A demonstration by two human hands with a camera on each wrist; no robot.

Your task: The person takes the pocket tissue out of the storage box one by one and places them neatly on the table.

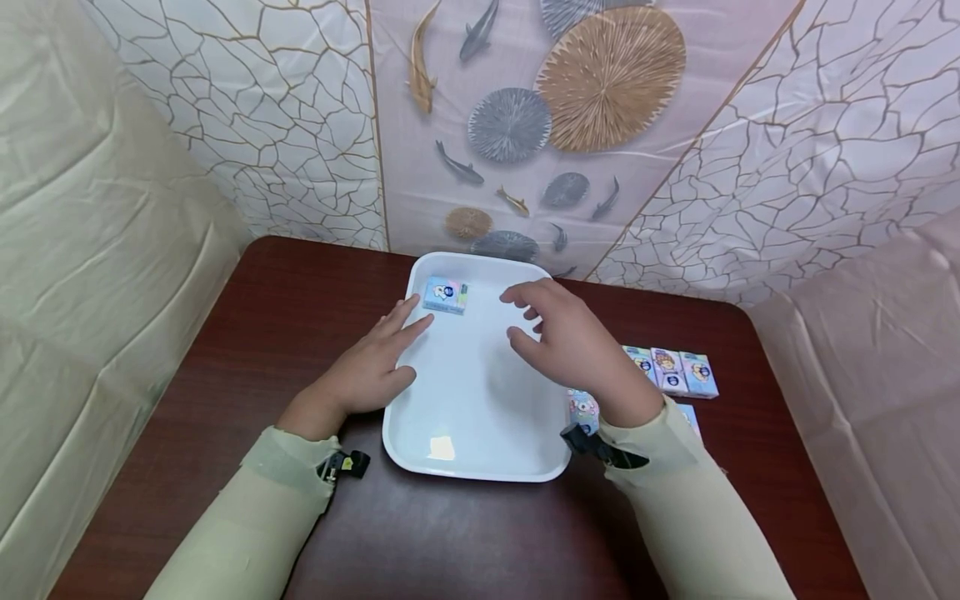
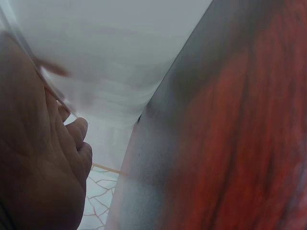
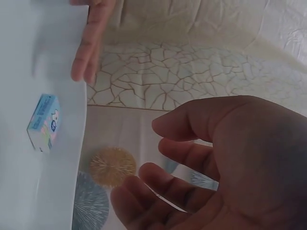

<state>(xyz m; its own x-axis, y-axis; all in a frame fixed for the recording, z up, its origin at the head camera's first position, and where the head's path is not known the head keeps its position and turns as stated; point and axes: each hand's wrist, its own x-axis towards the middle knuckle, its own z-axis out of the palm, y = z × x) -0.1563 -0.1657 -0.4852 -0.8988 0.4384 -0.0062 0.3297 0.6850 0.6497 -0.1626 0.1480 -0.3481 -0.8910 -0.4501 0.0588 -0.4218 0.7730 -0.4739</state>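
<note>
A white tray lies on the dark wood table. In its far left corner sits a small light-blue box-shaped packet with a cartoon print, also seen in the right wrist view as a packet. My left hand rests on the tray's left rim, fingers spread and straight, fingertips close to the packet. Over the tray's right half hovers my right hand, its fingers loosely bent and nothing between thumb and fingers. The left wrist view shows the left palm beside the tray's underside.
Several similar packets lie on the table right of the tray. One packet sits against the tray's right edge, and another is partly hidden by the right forearm. A patterned cloth hangs behind the table.
</note>
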